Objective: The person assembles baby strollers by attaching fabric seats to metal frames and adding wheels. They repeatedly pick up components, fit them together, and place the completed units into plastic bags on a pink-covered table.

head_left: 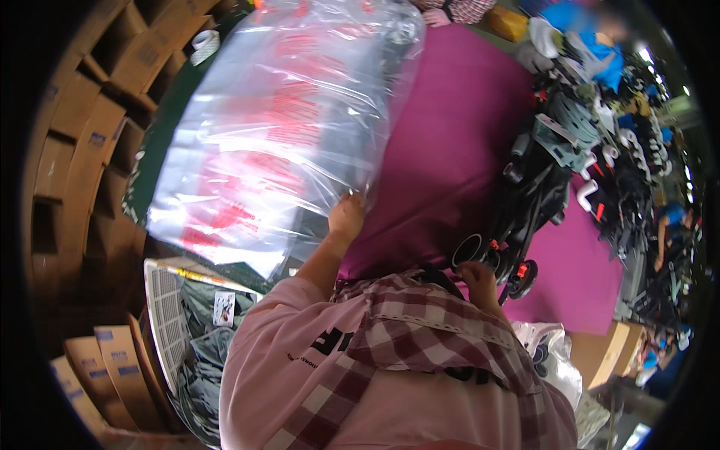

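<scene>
A stack of clear plastic bags (262, 142) with red print lies across the left half of the table. My left hand (347, 217) is closed on the near right edge of this plastic, fingers pinched together. To the right, a black folded stroller (529, 199) with small wheels and orange-red parts rests on the purple cloth (442, 142). My right hand (478, 280) is curled beside the stroller's nearest wheel, close to my waist. What its fingers hold, if anything, is hidden.
Cardboard boxes (75, 165) line the left side. A white crate (166, 315) with grey-green fabric parts stands below the table's left corner. Another person's hand (435, 18) rests at the far edge. Piled stroller parts (600, 150) and an open carton (600, 351) are at right.
</scene>
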`<act>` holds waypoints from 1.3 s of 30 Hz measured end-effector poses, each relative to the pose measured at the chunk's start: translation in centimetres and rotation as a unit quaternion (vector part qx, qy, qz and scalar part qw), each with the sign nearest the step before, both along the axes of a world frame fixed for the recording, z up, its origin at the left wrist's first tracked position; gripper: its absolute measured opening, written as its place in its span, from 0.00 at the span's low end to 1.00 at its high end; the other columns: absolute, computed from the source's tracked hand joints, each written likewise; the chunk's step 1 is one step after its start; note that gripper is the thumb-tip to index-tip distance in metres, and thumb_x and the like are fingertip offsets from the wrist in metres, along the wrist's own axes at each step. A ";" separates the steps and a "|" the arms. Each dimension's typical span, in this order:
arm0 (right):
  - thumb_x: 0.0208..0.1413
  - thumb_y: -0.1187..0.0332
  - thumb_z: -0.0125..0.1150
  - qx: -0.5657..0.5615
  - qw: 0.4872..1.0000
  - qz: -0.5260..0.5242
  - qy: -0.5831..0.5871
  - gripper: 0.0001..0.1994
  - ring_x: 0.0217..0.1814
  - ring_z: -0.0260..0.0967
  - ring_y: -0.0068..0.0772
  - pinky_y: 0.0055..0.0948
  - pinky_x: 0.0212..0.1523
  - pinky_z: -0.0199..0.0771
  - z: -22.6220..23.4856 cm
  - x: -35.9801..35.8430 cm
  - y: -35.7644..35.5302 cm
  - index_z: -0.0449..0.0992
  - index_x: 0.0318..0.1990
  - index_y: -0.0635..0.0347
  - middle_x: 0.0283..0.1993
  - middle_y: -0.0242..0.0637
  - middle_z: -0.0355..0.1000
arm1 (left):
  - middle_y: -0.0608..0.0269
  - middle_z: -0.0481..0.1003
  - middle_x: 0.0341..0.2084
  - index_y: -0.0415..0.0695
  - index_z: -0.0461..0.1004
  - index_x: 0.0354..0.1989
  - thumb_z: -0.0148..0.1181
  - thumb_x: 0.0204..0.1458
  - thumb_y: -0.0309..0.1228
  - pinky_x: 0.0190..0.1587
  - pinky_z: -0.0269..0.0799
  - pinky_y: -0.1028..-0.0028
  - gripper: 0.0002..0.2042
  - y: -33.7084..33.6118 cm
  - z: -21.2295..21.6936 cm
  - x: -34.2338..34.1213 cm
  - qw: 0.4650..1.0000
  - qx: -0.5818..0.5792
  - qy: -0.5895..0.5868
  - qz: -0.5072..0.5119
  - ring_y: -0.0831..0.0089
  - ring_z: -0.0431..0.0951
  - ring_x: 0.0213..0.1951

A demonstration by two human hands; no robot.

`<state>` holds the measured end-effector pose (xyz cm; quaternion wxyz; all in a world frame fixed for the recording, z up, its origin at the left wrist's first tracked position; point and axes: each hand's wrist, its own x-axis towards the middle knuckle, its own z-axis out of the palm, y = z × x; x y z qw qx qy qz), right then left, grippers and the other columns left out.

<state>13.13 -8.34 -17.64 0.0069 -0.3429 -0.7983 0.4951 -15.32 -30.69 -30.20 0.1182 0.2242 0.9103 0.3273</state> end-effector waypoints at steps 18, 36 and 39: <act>0.61 0.72 0.54 -0.194 0.945 0.264 0.024 0.09 0.43 0.78 0.30 0.28 0.46 0.76 -2.3 -4.9 -0.9 0.77 0.44 0.67 0.40 0.42 0.79 | 0.38 0.51 0.69 0.51 0.50 0.72 0.70 0.46 0.44 0.67 0.45 0.42 0.45 -18.0 4.5 8.2 0.895 -0.194 0.162 0.366 0.37 0.47 0.70; 0.60 0.69 0.64 -0.261 0.943 0.075 0.195 0.21 0.53 0.74 0.34 0.28 0.53 0.73 -2.5 -11.2 7.9 0.69 0.58 0.66 0.51 0.48 0.75 | 0.57 0.74 0.29 0.45 0.74 0.25 0.53 0.45 0.23 0.47 0.64 0.58 0.04 -6.1 3.0 16.3 0.977 -0.034 0.172 0.121 0.56 0.73 0.37; 0.51 0.54 0.72 -0.294 0.952 0.023 0.077 0.43 0.67 0.61 0.44 0.37 0.63 0.64 -1.1 -17.4 5.0 0.56 0.68 0.67 0.63 0.59 0.63 | 0.61 0.75 0.31 0.46 0.75 0.27 0.54 0.46 0.24 0.53 0.61 0.59 0.04 -10.0 4.6 24.4 0.966 -0.135 0.159 0.150 0.58 0.74 0.42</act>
